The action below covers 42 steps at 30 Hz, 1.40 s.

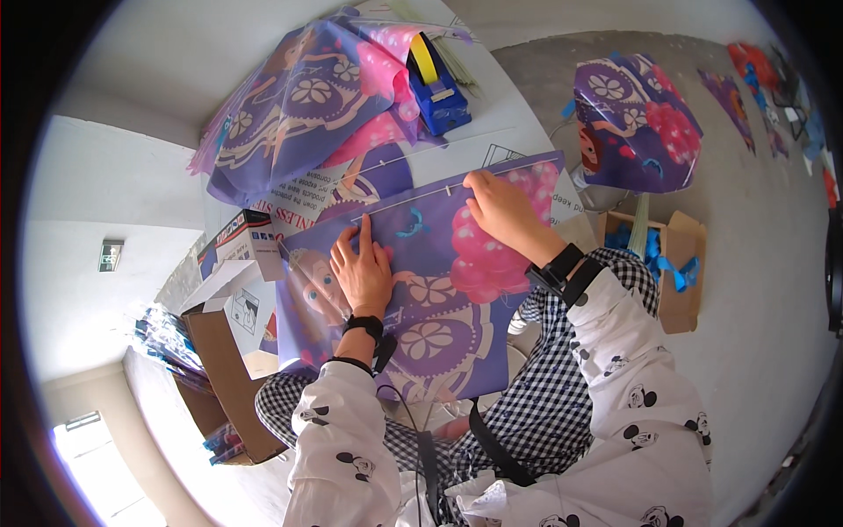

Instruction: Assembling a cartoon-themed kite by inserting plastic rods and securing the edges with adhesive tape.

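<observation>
Inverted red and black lettering shows on the white printed paper (pixel 303 198) partly beneath the glossy purple plastic sheet with pink balloons (pixel 430 325), which lies on the white table (pixel 505 97) and overhangs its near edge. The thin white rod (pixel 413 200) along its upper edge slants from near left to far right. The left hand (pixel 362 277) lies flat, fingers spread, index tip by the rod; the right hand (pixel 505 211) is curled, thumb and forefinger pinching that edge. Beyond stand a blue tape dispenser (pixel 443 110) and heaped purple printed sheets (pixel 299 105).
</observation>
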Motion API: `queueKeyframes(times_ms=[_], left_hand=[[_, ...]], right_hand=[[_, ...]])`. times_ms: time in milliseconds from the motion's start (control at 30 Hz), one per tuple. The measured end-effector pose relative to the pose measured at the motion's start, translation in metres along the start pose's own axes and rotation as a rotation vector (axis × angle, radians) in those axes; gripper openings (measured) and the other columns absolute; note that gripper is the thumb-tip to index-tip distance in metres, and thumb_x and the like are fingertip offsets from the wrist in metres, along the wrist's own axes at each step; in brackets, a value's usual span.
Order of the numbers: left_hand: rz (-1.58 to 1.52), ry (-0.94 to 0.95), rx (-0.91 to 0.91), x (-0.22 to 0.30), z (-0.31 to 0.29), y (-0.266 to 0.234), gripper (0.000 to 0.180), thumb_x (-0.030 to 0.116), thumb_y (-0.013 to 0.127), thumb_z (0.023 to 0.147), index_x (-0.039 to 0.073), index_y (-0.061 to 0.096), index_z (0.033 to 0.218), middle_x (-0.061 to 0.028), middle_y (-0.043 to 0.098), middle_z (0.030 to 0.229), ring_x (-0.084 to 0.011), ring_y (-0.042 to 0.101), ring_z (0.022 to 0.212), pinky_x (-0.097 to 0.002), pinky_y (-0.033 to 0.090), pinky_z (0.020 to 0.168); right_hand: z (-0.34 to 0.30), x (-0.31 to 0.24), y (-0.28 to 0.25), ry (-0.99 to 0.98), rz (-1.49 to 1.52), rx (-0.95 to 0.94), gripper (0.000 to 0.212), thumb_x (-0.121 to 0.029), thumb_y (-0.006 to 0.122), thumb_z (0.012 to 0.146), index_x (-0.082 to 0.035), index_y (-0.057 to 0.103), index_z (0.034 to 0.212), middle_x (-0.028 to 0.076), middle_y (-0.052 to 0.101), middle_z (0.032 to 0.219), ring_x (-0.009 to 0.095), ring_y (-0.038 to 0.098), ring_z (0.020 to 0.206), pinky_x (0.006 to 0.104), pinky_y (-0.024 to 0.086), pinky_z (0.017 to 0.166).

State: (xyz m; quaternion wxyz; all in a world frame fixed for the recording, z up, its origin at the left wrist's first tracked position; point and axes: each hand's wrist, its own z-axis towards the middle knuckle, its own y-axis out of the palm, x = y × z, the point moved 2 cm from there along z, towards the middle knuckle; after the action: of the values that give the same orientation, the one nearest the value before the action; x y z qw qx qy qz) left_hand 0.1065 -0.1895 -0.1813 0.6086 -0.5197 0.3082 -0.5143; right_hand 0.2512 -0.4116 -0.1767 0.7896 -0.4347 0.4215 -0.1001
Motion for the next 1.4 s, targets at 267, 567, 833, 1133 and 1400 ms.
queueKeyframes(times_ms=[267,567,833,1133,1400], left_hand=[[0.003,-0.007,0.012,0.002,0.001,-0.001,0.048,0.018,0.054,0.092,0.016,0.053,0.139,-0.0095,0.049,0.125,-0.0297,0.045,0.118,-0.0443,0.037,0.100],[-0.012,-0.003,0.028,0.000,0.000,-0.003,0.046,0.017,0.054,0.092,0.014,0.054,0.138,-0.0095,0.049,0.125,-0.0290,0.046,0.118,-0.0436,0.038,0.100],[-0.125,0.020,-0.056,-0.003,0.003,-0.015,0.048,0.016,0.056,0.093,0.012,0.051,0.141,-0.0121,0.050,0.126,-0.0324,0.047,0.119,-0.0432,0.040,0.100],[-0.525,-0.022,-0.588,0.010,0.053,-0.099,0.042,0.020,0.064,0.092,0.003,0.057,0.130,-0.0145,0.061,0.120,-0.0270,0.060,0.108,-0.0366,0.048,0.093],[-0.977,0.089,-0.688,0.052,0.115,-0.055,0.034,0.017,0.062,0.093,-0.003,0.062,0.121,-0.0112,0.070,0.103,-0.0151,0.066,0.092,-0.0263,0.051,0.077]], right_hand=[[-0.001,-0.004,-0.008,-0.014,0.014,0.014,0.024,-0.007,0.062,0.085,-0.001,0.049,0.105,0.016,0.060,0.097,0.036,0.063,0.082,0.0449,0.051,0.067],[0.001,-0.006,-0.007,-0.015,-0.007,0.001,0.024,-0.006,0.063,0.085,-0.002,0.047,0.102,0.015,0.061,0.095,0.036,0.063,0.077,0.0436,0.051,0.063],[0.001,-0.006,-0.010,0.005,-0.017,-0.034,0.023,-0.005,0.063,0.084,-0.001,0.046,0.099,0.017,0.061,0.091,0.037,0.063,0.075,0.0448,0.050,0.062],[0.019,-0.016,-0.035,0.136,0.265,0.097,0.025,-0.013,0.068,0.085,-0.004,0.051,0.101,0.012,0.063,0.094,0.032,0.064,0.081,0.0395,0.051,0.068],[0.124,0.034,-0.054,0.202,0.250,0.529,0.030,-0.030,0.073,0.083,0.000,0.069,0.083,0.014,0.070,0.086,0.032,0.065,0.086,0.0407,0.050,0.081]])
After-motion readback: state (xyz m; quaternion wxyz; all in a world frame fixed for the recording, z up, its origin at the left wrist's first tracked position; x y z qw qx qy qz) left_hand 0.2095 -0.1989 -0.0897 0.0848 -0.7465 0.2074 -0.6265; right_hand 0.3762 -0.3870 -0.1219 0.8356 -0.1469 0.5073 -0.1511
